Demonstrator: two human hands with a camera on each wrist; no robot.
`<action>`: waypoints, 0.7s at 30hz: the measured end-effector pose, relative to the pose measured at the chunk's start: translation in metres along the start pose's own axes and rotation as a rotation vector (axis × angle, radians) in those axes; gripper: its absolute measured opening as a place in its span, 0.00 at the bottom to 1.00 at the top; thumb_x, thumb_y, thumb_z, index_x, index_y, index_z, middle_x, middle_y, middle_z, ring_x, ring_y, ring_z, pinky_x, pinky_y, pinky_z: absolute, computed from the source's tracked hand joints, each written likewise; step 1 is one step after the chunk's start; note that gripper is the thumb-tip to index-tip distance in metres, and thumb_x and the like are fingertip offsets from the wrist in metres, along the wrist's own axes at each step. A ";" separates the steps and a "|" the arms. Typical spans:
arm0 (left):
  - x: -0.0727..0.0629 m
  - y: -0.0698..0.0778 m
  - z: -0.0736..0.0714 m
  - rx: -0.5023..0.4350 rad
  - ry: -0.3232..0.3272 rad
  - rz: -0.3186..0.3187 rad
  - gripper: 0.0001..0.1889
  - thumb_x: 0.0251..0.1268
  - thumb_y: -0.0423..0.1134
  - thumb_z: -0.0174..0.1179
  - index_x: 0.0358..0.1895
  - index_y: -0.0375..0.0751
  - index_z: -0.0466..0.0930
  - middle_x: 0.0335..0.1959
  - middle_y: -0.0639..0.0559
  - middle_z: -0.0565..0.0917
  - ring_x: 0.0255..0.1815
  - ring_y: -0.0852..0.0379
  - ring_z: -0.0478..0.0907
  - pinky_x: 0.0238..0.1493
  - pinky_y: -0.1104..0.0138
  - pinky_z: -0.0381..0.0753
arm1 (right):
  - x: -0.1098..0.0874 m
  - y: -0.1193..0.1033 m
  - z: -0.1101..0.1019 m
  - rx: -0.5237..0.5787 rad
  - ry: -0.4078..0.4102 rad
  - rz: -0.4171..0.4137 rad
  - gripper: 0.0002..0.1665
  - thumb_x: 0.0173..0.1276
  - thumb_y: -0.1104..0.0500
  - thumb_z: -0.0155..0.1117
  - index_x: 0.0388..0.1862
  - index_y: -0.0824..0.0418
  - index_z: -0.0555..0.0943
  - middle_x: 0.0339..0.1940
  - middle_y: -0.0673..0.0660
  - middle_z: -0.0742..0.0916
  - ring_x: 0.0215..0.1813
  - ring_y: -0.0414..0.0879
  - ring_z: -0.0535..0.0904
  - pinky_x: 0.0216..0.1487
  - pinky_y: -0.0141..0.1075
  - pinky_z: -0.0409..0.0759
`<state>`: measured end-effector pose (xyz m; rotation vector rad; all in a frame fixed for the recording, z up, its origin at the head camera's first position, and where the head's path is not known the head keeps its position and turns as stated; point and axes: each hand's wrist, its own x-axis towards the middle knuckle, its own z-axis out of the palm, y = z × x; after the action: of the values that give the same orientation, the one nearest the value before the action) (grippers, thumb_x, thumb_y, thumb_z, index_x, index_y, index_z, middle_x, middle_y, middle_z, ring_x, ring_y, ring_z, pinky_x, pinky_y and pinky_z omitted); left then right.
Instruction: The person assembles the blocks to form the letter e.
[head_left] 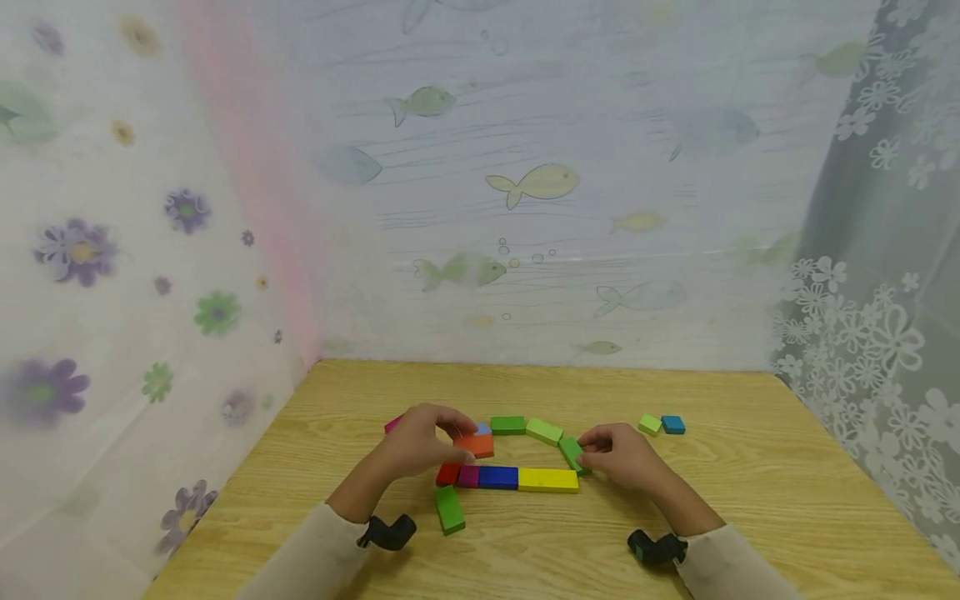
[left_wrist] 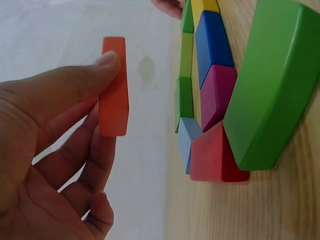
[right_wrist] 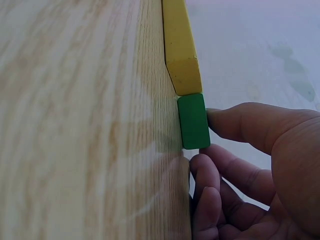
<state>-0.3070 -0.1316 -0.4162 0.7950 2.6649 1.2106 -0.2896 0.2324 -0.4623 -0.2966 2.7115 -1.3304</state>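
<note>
left hand (head_left: 420,443): orange block (left_wrist: 114,100) pinched between thumb and fingers, held clear of the table (head_left: 540,554), long axis crosswise, near-parallel to the yellow block (head_left: 548,480). pale blue block (head_left: 483,429) seen beyond it, red block (head_left: 447,475) nearer the body; both well nearer this hand than the right hand (head_left: 624,457), where a green block (right_wrist: 193,121) is pinched just beside the yellow one's end.
</note>
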 end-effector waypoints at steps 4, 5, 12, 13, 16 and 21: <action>-0.005 0.003 0.003 -0.032 -0.017 0.026 0.18 0.53 0.49 0.80 0.46 0.55 0.87 0.41 0.64 0.86 0.46 0.58 0.81 0.49 0.63 0.81 | 0.001 0.001 0.000 -0.001 0.004 0.003 0.18 0.68 0.56 0.73 0.53 0.63 0.86 0.43 0.54 0.86 0.44 0.45 0.80 0.42 0.37 0.80; -0.006 0.004 0.004 -0.037 -0.022 0.030 0.17 0.52 0.49 0.81 0.45 0.56 0.86 0.41 0.64 0.87 0.46 0.58 0.81 0.49 0.63 0.81 | 0.001 0.001 0.000 -0.002 0.006 0.003 0.18 0.68 0.56 0.73 0.53 0.63 0.86 0.43 0.54 0.86 0.44 0.45 0.80 0.42 0.37 0.80; -0.019 0.009 0.012 -0.043 -0.057 0.028 0.17 0.49 0.51 0.82 0.41 0.58 0.85 0.40 0.64 0.87 0.45 0.56 0.82 0.47 0.64 0.82 | 0.000 -0.001 0.001 -0.003 0.008 0.002 0.18 0.68 0.56 0.74 0.53 0.63 0.86 0.42 0.54 0.86 0.43 0.46 0.80 0.41 0.38 0.79; -0.021 0.010 0.013 -0.045 -0.065 0.032 0.18 0.49 0.50 0.82 0.41 0.59 0.85 0.39 0.65 0.87 0.44 0.57 0.82 0.46 0.65 0.83 | 0.000 -0.001 0.001 -0.002 0.008 0.002 0.18 0.68 0.56 0.74 0.53 0.63 0.86 0.42 0.54 0.86 0.43 0.46 0.80 0.41 0.38 0.79; -0.024 0.011 0.016 -0.052 -0.086 0.052 0.18 0.49 0.50 0.83 0.41 0.58 0.84 0.39 0.64 0.87 0.42 0.58 0.83 0.45 0.66 0.83 | -0.001 -0.002 0.000 0.002 0.007 0.000 0.18 0.68 0.56 0.73 0.53 0.63 0.85 0.43 0.54 0.86 0.44 0.46 0.80 0.41 0.38 0.80; -0.030 0.013 0.022 -0.058 -0.123 0.064 0.18 0.48 0.49 0.83 0.40 0.56 0.83 0.37 0.64 0.87 0.41 0.59 0.83 0.46 0.65 0.83 | -0.002 -0.002 0.000 0.003 0.009 -0.001 0.18 0.68 0.56 0.73 0.53 0.64 0.85 0.43 0.54 0.86 0.44 0.46 0.80 0.42 0.38 0.80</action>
<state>-0.2692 -0.1244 -0.4251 0.9202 2.5133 1.2057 -0.2877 0.2311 -0.4606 -0.2923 2.7164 -1.3395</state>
